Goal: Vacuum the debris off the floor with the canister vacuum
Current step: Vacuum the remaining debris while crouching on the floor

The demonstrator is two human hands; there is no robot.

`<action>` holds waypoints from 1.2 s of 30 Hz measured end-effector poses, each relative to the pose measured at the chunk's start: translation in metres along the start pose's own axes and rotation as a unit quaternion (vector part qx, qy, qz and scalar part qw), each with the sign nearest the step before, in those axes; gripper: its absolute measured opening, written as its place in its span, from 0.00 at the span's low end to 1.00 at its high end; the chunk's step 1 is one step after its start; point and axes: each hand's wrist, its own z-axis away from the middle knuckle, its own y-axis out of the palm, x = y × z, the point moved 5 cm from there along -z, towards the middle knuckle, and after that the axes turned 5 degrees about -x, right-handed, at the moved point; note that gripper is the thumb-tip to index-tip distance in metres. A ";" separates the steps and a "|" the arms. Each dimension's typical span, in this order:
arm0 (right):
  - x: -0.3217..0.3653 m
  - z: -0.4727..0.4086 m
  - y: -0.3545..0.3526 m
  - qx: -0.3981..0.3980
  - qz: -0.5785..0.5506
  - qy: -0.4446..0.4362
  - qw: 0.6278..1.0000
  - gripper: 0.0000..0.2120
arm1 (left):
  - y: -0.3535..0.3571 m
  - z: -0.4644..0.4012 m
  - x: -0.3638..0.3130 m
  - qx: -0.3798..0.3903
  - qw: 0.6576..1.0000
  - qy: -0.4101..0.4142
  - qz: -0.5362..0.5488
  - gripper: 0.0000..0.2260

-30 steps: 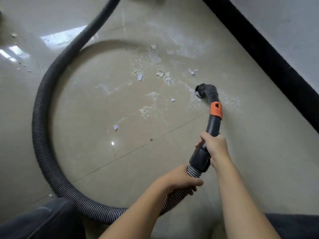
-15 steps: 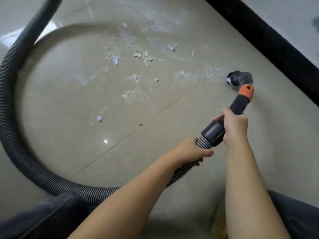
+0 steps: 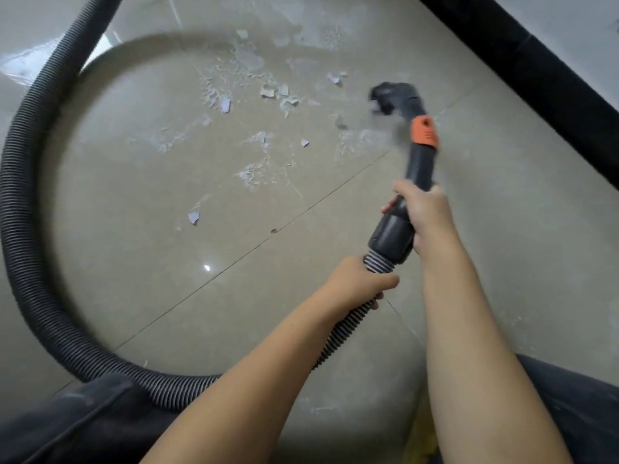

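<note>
Right hand [image 3: 423,212] grips the black wand [image 3: 418,165] below its orange collar [image 3: 424,131], fingers wrapped round the tube. Left hand [image 3: 358,284] grips the ribbed hose [image 3: 30,229] just behind the dark cuff [image 3: 390,237], fingers curled under it.

Nozzle [image 3: 390,97] is blurred — it sits at the right edge of the debris patch [image 3: 261,95], low over the floor [image 3: 167,279]; contact cannot be told. Half a second ago the nozzle lay well to the right of the patch, near the black skirting [image 3: 536,61]; it has swung back left, and the wand now stands steeper in the frame.

Debris: white flakes and dusty smears left of the nozzle, one pale chip [image 3: 193,217] apart from the patch, nearer the person. Flakes in the patch look unmoved since the earlier frame.

Hose loops in a wide arc round the patch — up past its left side, back under the left forearm. Dark trouser knees [image 3: 67,423] at the bottom edge.
</note>
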 end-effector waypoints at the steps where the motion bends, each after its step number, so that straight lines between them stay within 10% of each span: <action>1: -0.001 -0.002 -0.017 -0.052 -0.012 0.001 0.999 0.07 | 0.004 0.000 -0.005 0.019 1.000 0.006 -0.014 0.06; 6: -0.024 0.003 -0.059 -0.117 0.072 0.064 0.988 0.11 | 0.032 0.015 0.004 0.080 0.996 -0.024 -0.036 0.04; 13: -0.024 0.031 0.010 0.145 0.164 0.022 0.975 0.07 | 0.031 0.035 0.031 -0.026 0.997 -0.038 0.059 0.07; 21: -0.014 0.018 -0.018 0.090 0.117 0.033 0.988 0.06 | 0.040 0.032 0.018 0.013 0.998 -0.034 0.043 0.09; 26: -0.022 0.048 0.014 0.308 0.231 0.042 0.922 0.09 | 0.067 0.045 0.039 -0.084 0.986 -0.015 0.142 0.02; 32: -0.017 0.044 -0.004 0.278 0.247 0.023 0.928 0.12 | 0.081 0.047 0.042 -0.055 0.985 0.004 0.163 0.04; 36: -0.023 0.073 0.021 0.409 0.343 0.020 0.845 0.13 | 0.086 0.059 0.044 -0.116 0.953 0.009 0.279 0.13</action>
